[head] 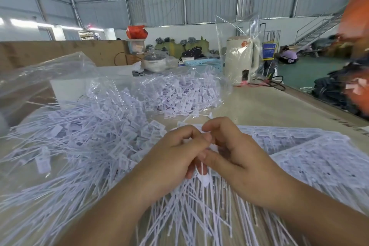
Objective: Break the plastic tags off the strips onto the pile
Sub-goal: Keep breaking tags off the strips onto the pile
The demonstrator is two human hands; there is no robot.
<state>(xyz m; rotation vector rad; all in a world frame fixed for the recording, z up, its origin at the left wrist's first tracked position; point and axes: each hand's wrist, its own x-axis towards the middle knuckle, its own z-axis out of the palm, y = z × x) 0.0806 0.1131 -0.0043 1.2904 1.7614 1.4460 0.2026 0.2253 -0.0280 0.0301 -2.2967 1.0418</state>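
Together, both hands' curled fingers (207,138) pinch thin white plastic tags (203,177) above the spiky pile (89,136).

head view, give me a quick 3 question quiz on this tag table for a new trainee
1. True or false: both hands grip the same strip of tags.
2. Where do the unbroken sheets lie? A. right of the hands B. inside the blue basket C. on the floor
3. Fill in: the cream kettle at the table's far end stands under a clear plastic ____.

Key
1. True, as far as the view shows: both grips meet on it.
2. A; the loose pile lies left.
3. bag.
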